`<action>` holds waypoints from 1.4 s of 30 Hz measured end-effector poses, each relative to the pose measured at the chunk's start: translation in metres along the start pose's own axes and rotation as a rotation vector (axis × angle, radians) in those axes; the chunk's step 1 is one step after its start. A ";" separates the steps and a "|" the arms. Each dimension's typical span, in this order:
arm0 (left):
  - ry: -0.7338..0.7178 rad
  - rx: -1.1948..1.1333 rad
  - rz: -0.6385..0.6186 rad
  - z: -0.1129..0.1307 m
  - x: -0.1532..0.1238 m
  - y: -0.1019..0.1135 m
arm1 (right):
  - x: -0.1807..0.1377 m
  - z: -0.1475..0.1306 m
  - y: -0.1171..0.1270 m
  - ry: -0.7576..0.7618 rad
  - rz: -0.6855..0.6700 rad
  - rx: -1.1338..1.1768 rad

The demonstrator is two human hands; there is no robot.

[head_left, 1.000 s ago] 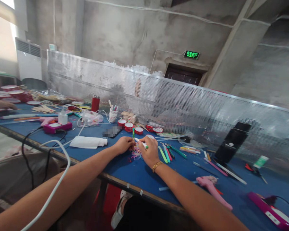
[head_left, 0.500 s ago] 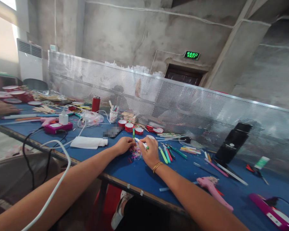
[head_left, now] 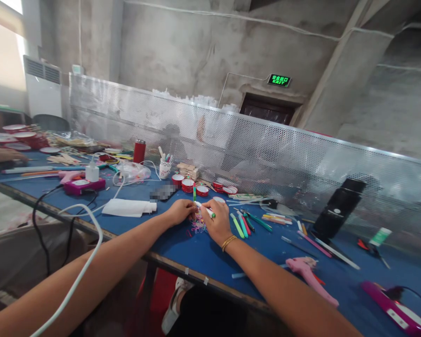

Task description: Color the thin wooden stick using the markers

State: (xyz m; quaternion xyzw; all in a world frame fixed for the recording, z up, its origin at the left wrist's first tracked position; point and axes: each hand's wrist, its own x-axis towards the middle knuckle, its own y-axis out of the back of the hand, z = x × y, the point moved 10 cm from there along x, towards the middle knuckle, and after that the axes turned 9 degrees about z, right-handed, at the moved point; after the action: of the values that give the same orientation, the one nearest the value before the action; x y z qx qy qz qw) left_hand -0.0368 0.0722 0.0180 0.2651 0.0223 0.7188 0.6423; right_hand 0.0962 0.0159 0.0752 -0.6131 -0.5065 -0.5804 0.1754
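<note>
My left hand (head_left: 182,211) is closed on a thin upright stick (head_left: 194,193) coloured green with a reddish top; its lower end is hidden by the fingers. In my right hand (head_left: 217,222) I grip a white marker pen (head_left: 207,210) with a green end, its other end pointing at the stick. Under the hands lies a small heap of curly, many-coloured strands (head_left: 199,225). Just right of my right hand are several coloured pens (head_left: 242,224). Behind the hands stand red-and-white round containers (head_left: 187,186).
On the blue table (head_left: 189,250) lie a folded white cloth or paper (head_left: 128,208), a pink glue gun (head_left: 310,276) and purple power strips (head_left: 84,185). A white cable (head_left: 87,262) crosses over my left forearm. A perforated metal screen (head_left: 266,154) runs behind. Another person's hand (head_left: 2,153) is at far left.
The marker tip has shifted slightly left against the stick, with my right hand moving a little with it. My left hand stays in place.
</note>
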 end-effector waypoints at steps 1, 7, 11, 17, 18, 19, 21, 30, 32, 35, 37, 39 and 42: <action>0.001 -0.008 0.002 -0.001 0.001 0.000 | 0.000 0.000 0.000 -0.001 0.003 -0.006; 0.002 -0.023 0.019 -0.002 0.002 0.002 | 0.001 0.007 0.003 -0.026 0.028 -0.045; 0.015 0.001 0.029 -0.001 0.001 0.003 | 0.001 0.007 0.004 -0.026 0.038 -0.040; -0.006 -0.006 0.024 0.001 0.001 0.002 | 0.000 -0.001 0.002 0.007 0.011 -0.005; -0.010 -0.003 0.023 0.000 0.001 0.002 | -0.001 -0.001 0.001 0.009 0.005 -0.001; -0.013 0.003 0.023 -0.001 0.002 0.002 | -0.001 -0.001 0.001 0.011 0.002 0.001; -0.017 0.010 0.021 -0.002 0.002 0.001 | -0.001 -0.001 0.000 0.011 0.002 0.004; 0.001 0.004 0.024 0.003 0.000 0.002 | 0.000 -0.001 0.000 0.013 -0.001 -0.005; 0.003 -0.004 0.026 0.002 0.000 0.002 | 0.001 0.000 0.001 0.010 0.006 -0.009; 0.002 -0.007 0.024 -0.001 0.001 0.002 | 0.002 0.004 0.002 -0.010 0.020 -0.029; -0.003 -0.015 0.016 -0.003 0.002 0.002 | 0.002 0.007 0.003 -0.025 0.029 -0.041; -0.002 -0.024 0.011 -0.004 0.003 0.001 | 0.002 0.008 0.004 -0.031 0.038 -0.043; 0.001 -0.023 0.008 -0.004 0.003 0.000 | 0.002 0.006 0.005 -0.017 0.040 -0.028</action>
State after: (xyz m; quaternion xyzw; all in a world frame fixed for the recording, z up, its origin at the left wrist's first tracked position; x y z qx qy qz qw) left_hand -0.0389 0.0766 0.0156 0.2574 0.0133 0.7219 0.6423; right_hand 0.1027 0.0193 0.0771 -0.6304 -0.4872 -0.5786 0.1741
